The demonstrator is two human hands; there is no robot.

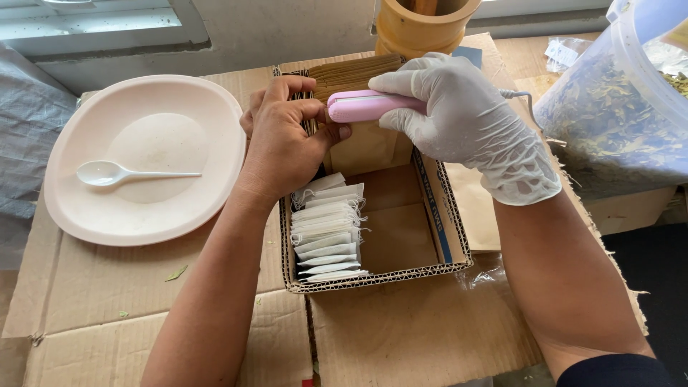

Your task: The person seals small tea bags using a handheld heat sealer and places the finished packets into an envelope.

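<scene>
My bare left hand [285, 136] pinches a small packet over the open cardboard box [444, 229], its fingertips right against the tip of a pink handheld sealer [369, 105]. My right hand [466, 122], in a white glove, grips that sealer from above. Inside the box, along its left side, stands a row of several white sachets [327, 233]. Brown paper packets [355, 72] are stacked at the box's far end.
A pale pink plate [86, 193] with a white plastic spoon [115, 173] lies at the left on flattened cardboard [107, 301]. A wooden mortar [423, 25] stands behind the box. A clear plastic tub of dried leaves [616, 122] sits at the right.
</scene>
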